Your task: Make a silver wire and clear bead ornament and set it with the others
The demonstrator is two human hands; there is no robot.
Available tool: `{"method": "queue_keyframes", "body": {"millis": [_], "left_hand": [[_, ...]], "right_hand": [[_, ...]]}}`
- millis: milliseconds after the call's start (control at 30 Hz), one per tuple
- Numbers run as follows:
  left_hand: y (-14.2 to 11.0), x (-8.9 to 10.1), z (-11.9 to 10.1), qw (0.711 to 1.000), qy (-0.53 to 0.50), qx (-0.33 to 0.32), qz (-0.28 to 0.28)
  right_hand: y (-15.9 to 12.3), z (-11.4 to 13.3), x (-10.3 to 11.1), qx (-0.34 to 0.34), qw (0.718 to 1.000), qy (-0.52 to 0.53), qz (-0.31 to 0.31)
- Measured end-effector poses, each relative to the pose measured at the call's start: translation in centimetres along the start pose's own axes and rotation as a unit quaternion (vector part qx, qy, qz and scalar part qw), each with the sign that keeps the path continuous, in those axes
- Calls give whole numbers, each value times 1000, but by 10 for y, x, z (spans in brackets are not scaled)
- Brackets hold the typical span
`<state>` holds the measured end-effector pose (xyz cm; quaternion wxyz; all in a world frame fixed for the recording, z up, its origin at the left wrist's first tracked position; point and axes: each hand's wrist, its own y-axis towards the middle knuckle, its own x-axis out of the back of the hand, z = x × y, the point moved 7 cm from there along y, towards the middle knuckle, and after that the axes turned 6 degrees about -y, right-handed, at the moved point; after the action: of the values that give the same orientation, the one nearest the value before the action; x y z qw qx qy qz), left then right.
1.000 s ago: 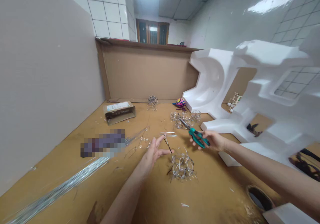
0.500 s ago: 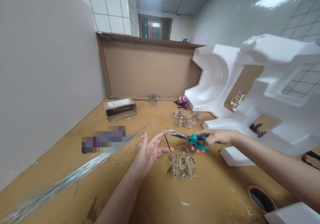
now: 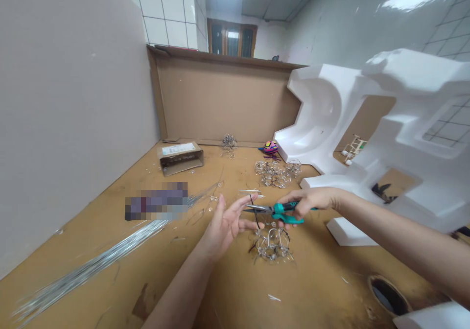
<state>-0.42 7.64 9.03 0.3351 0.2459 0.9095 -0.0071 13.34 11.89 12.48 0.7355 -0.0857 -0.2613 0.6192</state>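
My left hand (image 3: pixel 228 222) is palm up with fingers apart, a thin black band (image 3: pixel 255 212) stretched from the index fingertip to a lower finger. In my right hand (image 3: pixel 301 204) are long-nose pliers (image 3: pixel 290 217) with teal and black handles, fingers wrapped round the grips. The pliers' jaws reach across the black band, close to my left fingertips; whether they touch it I cannot tell. Just below the hands lies a cluster of bent silver wire (image 3: pixel 272 246) with clear beads. Short straight wire pieces (image 3: pixel 250 192) lie behind my left fingertips.
A bundle of long silver wires (image 3: pixel 110 253) runs along the left, beside a blurred-out purple item (image 3: pixel 157 202). Farther back are a small open cardboard box (image 3: pixel 180 160), more bent-wire pieces (image 3: pixel 272 173) and a colourful toy (image 3: pixel 270 147). White foam packing (image 3: pixel 317 94) stands right; a round hole (image 3: pixel 388 294) is nearer.
My right hand has moved the pliers left, so their jaws now cross the black band instead of stopping short of it. The whole view has shifted slightly.
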Motion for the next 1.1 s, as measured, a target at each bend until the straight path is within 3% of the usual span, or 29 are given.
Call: {"method": "queue_keyframes", "body": {"millis": [567, 900, 1100], "left_hand": [[0, -4, 3, 999, -42, 15, -3], [1, -5, 6, 998, -68, 11, 1], [3, 4, 9, 989, -138, 5, -45]], "right_hand": [[13, 5, -5, -21, 999, 8, 26], [15, -5, -3, -42, 999, -2, -17], [23, -9, -2, -34, 998, 0, -49]]}}
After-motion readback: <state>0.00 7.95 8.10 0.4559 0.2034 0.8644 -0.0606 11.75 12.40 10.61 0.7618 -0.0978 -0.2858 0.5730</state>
